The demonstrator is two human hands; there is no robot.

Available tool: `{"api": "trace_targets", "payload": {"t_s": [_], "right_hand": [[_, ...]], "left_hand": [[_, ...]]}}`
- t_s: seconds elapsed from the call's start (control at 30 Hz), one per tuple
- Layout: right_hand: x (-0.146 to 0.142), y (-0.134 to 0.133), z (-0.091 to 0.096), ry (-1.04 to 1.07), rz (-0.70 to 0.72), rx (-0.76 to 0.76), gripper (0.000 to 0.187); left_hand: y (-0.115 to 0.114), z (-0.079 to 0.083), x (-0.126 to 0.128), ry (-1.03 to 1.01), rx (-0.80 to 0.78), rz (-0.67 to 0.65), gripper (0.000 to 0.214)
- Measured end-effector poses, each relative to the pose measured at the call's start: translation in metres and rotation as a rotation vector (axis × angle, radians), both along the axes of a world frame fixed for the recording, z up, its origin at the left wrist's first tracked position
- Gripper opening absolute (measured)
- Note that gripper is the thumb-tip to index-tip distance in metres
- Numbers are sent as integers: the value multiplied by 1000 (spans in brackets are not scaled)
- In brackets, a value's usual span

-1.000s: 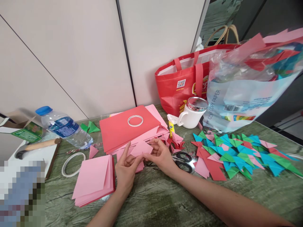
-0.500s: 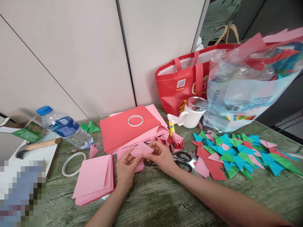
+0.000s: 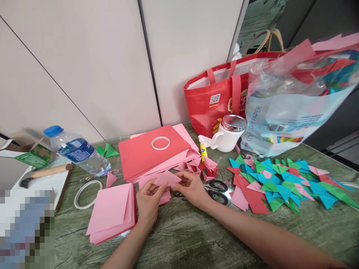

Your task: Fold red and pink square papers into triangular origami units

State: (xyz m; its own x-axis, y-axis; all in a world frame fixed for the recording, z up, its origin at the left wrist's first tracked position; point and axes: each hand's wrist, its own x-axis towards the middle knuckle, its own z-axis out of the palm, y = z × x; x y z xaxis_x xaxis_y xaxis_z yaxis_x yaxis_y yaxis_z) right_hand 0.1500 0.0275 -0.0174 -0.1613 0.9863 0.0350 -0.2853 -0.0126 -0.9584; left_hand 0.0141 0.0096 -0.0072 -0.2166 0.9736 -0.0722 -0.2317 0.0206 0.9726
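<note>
Between my hands is a small folded piece of pink paper [image 3: 167, 178], triangular as seen from here. My left hand [image 3: 148, 200] is closed, pinching its left side between thumb and fingers. The fingers of my right hand [image 3: 193, 188] pinch the paper's right corner. Just behind lie loose pink paper squares [image 3: 147, 181], partly covered by my hands. A stack of pink paper squares [image 3: 109, 211] sits left of my left wrist. Black-handled scissors [image 3: 218, 191] lie beside my right hand, their blades mostly hidden.
Red and pink sheets [image 3: 151, 155] with a tape roll [image 3: 160, 143] lie at the back. A water bottle [image 3: 80, 151] leans at left, near another tape roll [image 3: 88, 194]. A white mug [image 3: 228, 138], red bag [image 3: 202, 108] and colourful folded pieces [image 3: 280, 183] occupy the right.
The pink paper has gone from a wider diamond outline to a narrower triangle as my fingers fold it. Both hands stay in nearly the same place.
</note>
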Motion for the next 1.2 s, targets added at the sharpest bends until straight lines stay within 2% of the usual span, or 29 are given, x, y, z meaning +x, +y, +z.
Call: {"api": "trace_targets", "payload": {"t_s": [0.1, 0.3, 0.5, 0.67, 0.83, 0.93, 1.2], "right_hand": [[1, 0, -1, 5, 41, 1, 22], [-1, 0, 0, -16, -2, -10, 31], [-1, -3, 5, -47, 33, 18, 20], [0, -4, 5, -112, -42, 122, 14], [-1, -4, 5, -13, -33, 66, 19], [-1, -4, 5, -32, -17, 89, 15], [-1, -6, 8, -45, 2, 72, 18]], "left_hand": [[-1, 1, 0, 7, -16, -5, 29], [0, 3, 1, 26, 8, -5, 29], [0, -2, -1, 72, 36, -27, 27], [-1, 0, 0, 81, 62, -40, 29], [-2, 1, 0, 122, 58, -39, 27], [-2, 0, -1, 162, 55, -60, 20], [-4, 2, 0, 137, 26, -76, 21]]}}
